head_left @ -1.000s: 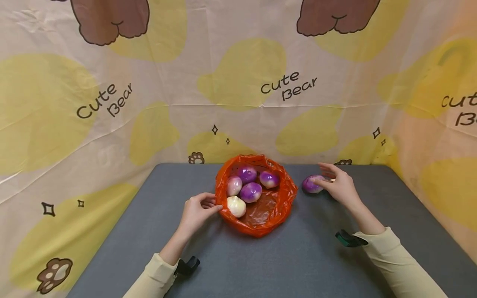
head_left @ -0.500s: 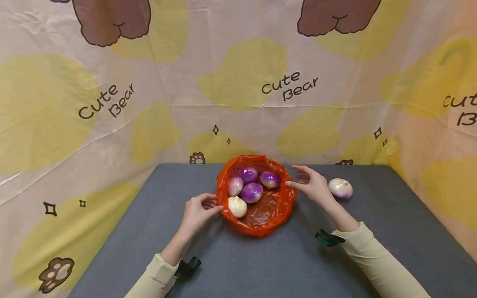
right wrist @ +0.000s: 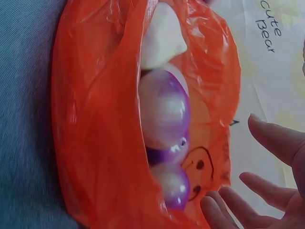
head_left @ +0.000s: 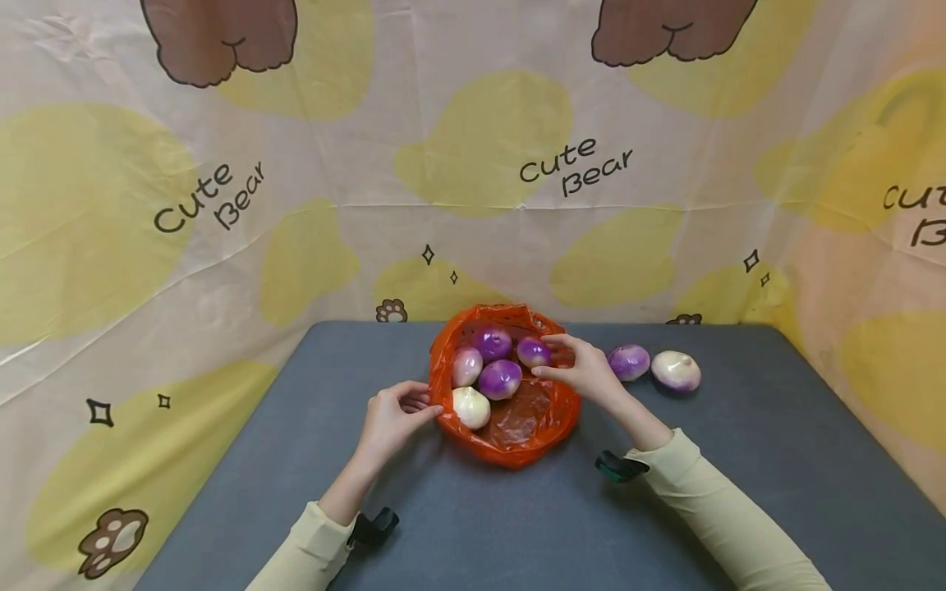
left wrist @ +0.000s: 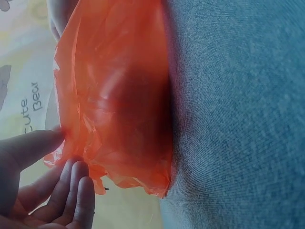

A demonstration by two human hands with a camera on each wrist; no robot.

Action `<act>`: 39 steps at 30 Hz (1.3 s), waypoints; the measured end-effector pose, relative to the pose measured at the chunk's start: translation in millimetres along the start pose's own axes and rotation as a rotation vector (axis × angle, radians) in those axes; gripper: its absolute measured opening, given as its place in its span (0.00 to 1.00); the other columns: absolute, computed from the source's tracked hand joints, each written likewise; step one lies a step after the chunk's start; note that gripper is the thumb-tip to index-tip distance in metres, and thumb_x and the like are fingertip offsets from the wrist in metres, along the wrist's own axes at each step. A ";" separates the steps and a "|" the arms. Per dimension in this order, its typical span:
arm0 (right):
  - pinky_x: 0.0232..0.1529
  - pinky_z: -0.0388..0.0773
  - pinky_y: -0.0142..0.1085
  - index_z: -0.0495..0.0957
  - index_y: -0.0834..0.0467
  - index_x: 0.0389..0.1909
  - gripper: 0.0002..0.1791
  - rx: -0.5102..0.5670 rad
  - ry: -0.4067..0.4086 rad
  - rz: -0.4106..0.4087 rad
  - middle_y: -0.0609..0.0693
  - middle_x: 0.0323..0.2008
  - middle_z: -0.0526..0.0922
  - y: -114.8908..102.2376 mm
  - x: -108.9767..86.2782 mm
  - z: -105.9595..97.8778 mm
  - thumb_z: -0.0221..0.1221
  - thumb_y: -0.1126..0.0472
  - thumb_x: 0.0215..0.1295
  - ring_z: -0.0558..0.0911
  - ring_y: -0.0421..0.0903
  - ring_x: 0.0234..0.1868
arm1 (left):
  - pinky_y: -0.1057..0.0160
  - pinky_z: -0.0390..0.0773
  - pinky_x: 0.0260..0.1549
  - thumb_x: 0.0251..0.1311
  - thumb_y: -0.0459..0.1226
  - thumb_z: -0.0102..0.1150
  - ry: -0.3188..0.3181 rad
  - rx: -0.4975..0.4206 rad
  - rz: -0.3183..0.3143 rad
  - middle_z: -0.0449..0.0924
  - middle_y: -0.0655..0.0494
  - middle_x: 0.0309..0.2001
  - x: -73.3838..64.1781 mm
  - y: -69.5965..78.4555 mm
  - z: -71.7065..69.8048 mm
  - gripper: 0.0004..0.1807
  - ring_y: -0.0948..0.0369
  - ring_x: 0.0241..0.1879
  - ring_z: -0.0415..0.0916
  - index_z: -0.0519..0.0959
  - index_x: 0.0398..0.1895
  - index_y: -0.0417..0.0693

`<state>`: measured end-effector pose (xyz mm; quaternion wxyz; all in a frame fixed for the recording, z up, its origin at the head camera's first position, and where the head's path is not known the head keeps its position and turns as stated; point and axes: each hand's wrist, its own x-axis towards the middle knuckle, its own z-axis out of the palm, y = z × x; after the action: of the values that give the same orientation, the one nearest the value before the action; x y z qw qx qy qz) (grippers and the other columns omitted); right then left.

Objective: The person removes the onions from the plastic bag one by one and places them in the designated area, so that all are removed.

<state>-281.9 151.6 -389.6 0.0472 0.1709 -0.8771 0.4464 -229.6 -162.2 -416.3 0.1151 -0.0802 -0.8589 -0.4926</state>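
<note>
An orange-red plastic bag [head_left: 480,447] stands on the table with its mouth rolled wide. Several purple-and-white turnips lie inside, among them a pale turnip [head_left: 470,408] at the near left and a purple turnip [head_left: 534,351] at the far right. My left hand [head_left: 392,420] pinches the bag's left rim between thumb and fingers. Over the right rim reaches my right hand [head_left: 584,371], its fingers spread by the far-right turnip. The right wrist view shows the thumb and fingers [right wrist: 269,191] apart, with nothing held between them.
Two more turnips lie outside the bag on the right: a purple turnip [head_left: 629,362] and a mostly white turnip [head_left: 676,372]. The grey table [head_left: 517,533] meets a printed cloth backdrop [head_left: 473,164] at its far edge.
My right hand has moved left from the purple turnip outside to over the bag's right rim, uncovering both outside turnips. The left hand has stayed at the left rim.
</note>
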 end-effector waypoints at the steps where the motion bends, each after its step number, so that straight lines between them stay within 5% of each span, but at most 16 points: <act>1: 0.49 0.79 0.49 0.72 0.60 0.60 0.34 -0.008 -0.001 0.001 0.63 0.54 0.78 -0.6 1.4 3.0 0.68 0.50 0.53 0.80 0.59 0.52 | 0.71 0.81 0.32 0.44 0.36 0.74 -0.001 0.001 -0.001 0.84 0.52 0.31 0.1 0.1 0.0 0.16 0.62 0.29 0.81 0.83 0.38 0.43; 15: 0.57 0.74 0.50 0.71 0.65 0.58 0.33 0.004 -0.081 0.016 0.64 0.54 0.78 1.2 19.9 43.2 0.69 0.55 0.54 0.78 0.59 0.55 | 0.71 0.81 0.32 0.44 0.35 0.74 -0.005 0.004 -0.001 0.83 0.52 0.30 -0.2 0.7 1.0 0.16 0.62 0.29 0.81 0.83 0.38 0.43; 39: 0.59 0.72 0.51 0.68 0.60 0.63 0.41 -0.143 -0.099 0.082 0.62 0.58 0.76 8.1 25.7 69.1 0.71 0.49 0.49 0.76 0.58 0.58 | 0.70 0.81 0.31 0.43 0.35 0.75 0.003 0.001 0.023 0.84 0.51 0.30 1.3 -2.9 1.7 0.16 0.62 0.29 0.81 0.83 0.37 0.42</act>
<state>-303.9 94.2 -431.0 -0.0024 0.1532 -0.9142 0.3751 -231.9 -162.1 -419.2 0.1221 -0.0895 -0.8580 -0.4908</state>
